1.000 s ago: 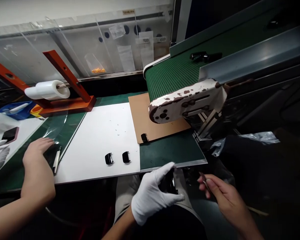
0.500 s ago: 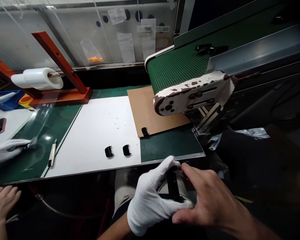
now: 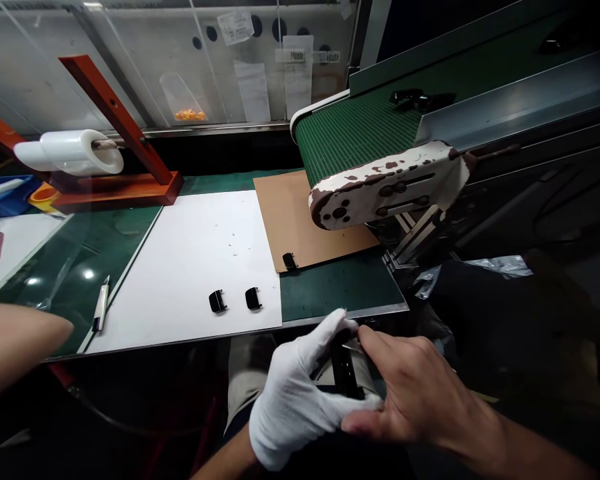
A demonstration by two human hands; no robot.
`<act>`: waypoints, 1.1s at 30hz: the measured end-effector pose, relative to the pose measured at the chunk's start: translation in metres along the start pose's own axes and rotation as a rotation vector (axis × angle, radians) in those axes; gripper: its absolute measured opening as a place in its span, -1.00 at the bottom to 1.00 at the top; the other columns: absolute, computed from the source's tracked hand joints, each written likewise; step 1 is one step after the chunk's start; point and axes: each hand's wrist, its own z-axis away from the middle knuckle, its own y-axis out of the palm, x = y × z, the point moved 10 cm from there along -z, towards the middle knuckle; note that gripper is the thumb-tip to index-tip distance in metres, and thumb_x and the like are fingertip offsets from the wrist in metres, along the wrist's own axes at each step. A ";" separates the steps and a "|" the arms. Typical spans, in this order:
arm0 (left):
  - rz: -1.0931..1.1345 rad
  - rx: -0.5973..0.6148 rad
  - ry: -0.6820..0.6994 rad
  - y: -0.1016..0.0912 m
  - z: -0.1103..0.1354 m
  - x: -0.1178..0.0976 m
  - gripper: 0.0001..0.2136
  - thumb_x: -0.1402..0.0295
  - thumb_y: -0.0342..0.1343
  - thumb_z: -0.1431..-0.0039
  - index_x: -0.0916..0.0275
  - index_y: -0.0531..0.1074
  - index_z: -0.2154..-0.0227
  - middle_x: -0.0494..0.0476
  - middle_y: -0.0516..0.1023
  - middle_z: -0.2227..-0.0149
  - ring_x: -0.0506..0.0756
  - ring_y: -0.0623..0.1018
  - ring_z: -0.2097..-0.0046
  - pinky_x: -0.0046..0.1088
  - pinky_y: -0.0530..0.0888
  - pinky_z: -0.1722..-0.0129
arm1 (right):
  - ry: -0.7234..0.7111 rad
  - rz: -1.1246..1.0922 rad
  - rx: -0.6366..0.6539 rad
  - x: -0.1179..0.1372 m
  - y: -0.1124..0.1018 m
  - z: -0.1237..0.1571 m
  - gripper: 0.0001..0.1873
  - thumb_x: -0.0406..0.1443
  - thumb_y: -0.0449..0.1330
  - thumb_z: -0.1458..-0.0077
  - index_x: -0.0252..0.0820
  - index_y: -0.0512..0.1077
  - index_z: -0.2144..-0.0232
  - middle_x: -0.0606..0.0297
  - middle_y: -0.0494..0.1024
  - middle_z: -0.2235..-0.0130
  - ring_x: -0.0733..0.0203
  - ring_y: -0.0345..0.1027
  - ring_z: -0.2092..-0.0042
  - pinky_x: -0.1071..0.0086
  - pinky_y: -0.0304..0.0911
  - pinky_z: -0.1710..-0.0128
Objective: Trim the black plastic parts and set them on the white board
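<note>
My left hand [image 3: 300,393], in a white glove, grips a long black plastic part [image 3: 344,367] upright over my lap. My bare right hand [image 3: 415,387] is closed beside it, with its thumb braced at the part's lower end. A thin shiny sliver like a blade [image 3: 353,344] shows at the right index fingertip, against the part's top. Its handle, if any, is hidden in my fingers. On the white sheet [image 3: 180,267] lie two small black plastic pieces, a left one [image 3: 217,301] and a right one [image 3: 253,299].
Another black piece [image 3: 289,261] lies on brown cardboard [image 3: 320,227]. A green conveyor belt [image 3: 360,140] carries black parts at the right. A pen-like tool [image 3: 101,305] lies left of the sheet. Behind stands a film roll [image 3: 75,152] on an orange stand. A co-worker's arm [image 3: 20,343] reaches in.
The co-worker's arm has swung in at the left, and their gloved hand has left view. My hands keep their hold, and the shiny sliver now shows at the part's top.
</note>
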 end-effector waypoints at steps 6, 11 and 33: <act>-0.021 -0.033 -0.086 -0.004 0.001 0.008 -0.22 0.35 0.45 0.24 0.14 0.31 -0.13 0.06 0.57 0.04 0.14 0.59 0.08 -0.45 0.54 0.01 | -0.021 0.021 -0.046 0.000 0.004 0.000 -0.05 0.33 -0.41 -0.02 -0.29 0.43 0.43 0.17 0.47 0.57 0.12 0.42 0.55 0.34 0.08 0.59; -0.032 -0.043 -0.125 -0.005 0.002 0.012 -0.22 0.38 0.45 0.26 0.17 0.33 -0.13 0.07 0.58 0.05 0.14 0.59 0.08 -0.48 0.55 0.03 | -0.035 0.032 -0.072 0.001 0.007 0.001 -0.04 0.31 -0.43 -0.03 -0.30 0.44 0.43 0.15 0.48 0.57 0.14 0.41 0.53 0.35 0.08 0.58; -0.002 -0.098 -0.186 -0.007 0.004 0.024 -0.31 0.43 0.42 0.22 0.23 0.38 -0.07 0.08 0.59 0.08 0.10 0.60 0.11 -0.49 0.53 0.02 | -0.138 0.140 -0.203 0.011 0.006 0.003 -0.15 0.19 -0.44 -0.17 -0.24 0.37 0.57 0.28 0.36 0.67 0.25 0.28 0.64 0.31 -0.15 0.63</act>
